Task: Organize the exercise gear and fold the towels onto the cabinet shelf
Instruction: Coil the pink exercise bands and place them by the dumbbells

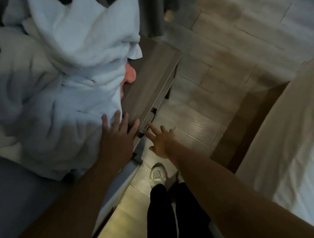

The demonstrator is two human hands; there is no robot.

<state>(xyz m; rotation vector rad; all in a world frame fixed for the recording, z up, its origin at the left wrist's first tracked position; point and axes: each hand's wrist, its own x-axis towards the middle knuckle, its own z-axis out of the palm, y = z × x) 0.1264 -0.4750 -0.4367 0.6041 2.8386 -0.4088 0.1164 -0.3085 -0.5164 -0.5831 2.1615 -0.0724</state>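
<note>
White terry towels (59, 84) lie crumpled in a heap on the wooden cabinet (150, 79) top, with a pink object (130, 74) poking out beneath. A strip of tiled floor (197, 105) runs between cabinet front and bed (290, 139). Left hand (117, 137), fingers spread flat, rests on the heap's near edge. Right hand (160, 138), splayed and holding nothing, reaches the cabinet's front edge just beside.

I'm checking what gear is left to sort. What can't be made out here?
Head view only.
1. The pink thing: mostly under the towels; unidentifiable.
2. The cabinet, seen from above, hides its shelf.
3. Blur hides whether fingers of the right hand touch the cabinet.
4. The left edge cuts off the towels.
</note>
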